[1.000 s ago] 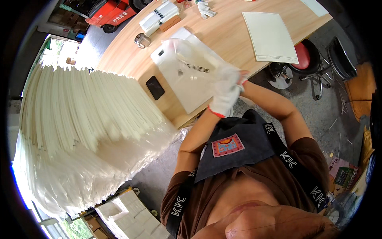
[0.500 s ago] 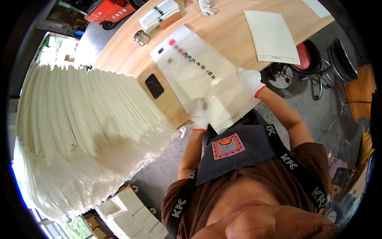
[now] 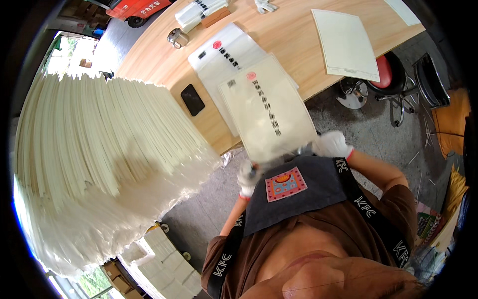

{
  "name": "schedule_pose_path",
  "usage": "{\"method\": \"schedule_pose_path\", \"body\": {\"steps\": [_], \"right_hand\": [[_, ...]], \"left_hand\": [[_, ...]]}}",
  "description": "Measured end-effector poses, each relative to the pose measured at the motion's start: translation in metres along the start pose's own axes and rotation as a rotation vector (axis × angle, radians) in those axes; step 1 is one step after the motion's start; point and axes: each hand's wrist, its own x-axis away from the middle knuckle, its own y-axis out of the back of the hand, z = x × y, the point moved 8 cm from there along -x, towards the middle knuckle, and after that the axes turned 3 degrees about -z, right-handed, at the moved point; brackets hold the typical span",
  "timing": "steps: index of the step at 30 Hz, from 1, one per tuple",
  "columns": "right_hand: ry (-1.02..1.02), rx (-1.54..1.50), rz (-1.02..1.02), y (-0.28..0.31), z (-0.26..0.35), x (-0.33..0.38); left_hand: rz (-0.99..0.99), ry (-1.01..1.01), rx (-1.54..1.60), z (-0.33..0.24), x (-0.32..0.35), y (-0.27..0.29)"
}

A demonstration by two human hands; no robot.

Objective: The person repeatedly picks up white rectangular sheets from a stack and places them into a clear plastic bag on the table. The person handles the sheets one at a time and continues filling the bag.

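A cream paper sheet in a clear printed plastic bag (image 3: 269,107) lies tilted over the table edge, its near end close to my apron. My left hand (image 3: 248,179), in a white glove with a red cuff, is closed at the near left corner of the bag. At the near right corner, my right hand (image 3: 332,144), gloved alike, is closed on the plastic; its fingertips are partly hidden. Beneath the bagged sheet, more clear printed plastic bags (image 3: 219,50) lie flat on the wooden table (image 3: 269,30).
Left of me stands a tall stack of bagged cream sheets (image 3: 99,134). A black phone (image 3: 192,100), a metal mug (image 3: 177,38), plastic rolls (image 3: 199,12) and a spare glove (image 3: 265,6) lie on the table. Cream sheets (image 3: 346,45) sit at its right edge, near a red-black stool (image 3: 386,70).
Both hands have drawn back toward my body, pulling the plastic bag down over the cream sheet. The bagged sheet has come nearer, uncovering the bags below. My view has shifted slightly.
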Motion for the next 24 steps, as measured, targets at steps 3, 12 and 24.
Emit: {"method": "schedule_pose_path", "body": {"steps": [3, 12, 24], "right_hand": [[-0.071, 0.000, -0.389, 0.029, -0.033, -0.037], [-0.316, -0.425, -0.180, -0.035, -0.117, -0.041], [0.049, -2.193, 0.116, 0.007, 0.060, -0.136]], "left_hand": [[-0.023, 0.252, 0.134, 0.027, -0.046, -0.013], [0.209, 0.895, 0.819, 0.130, 0.050, -0.086], [0.190, -0.410, -0.090, -0.229, -0.160, 0.156]]}}
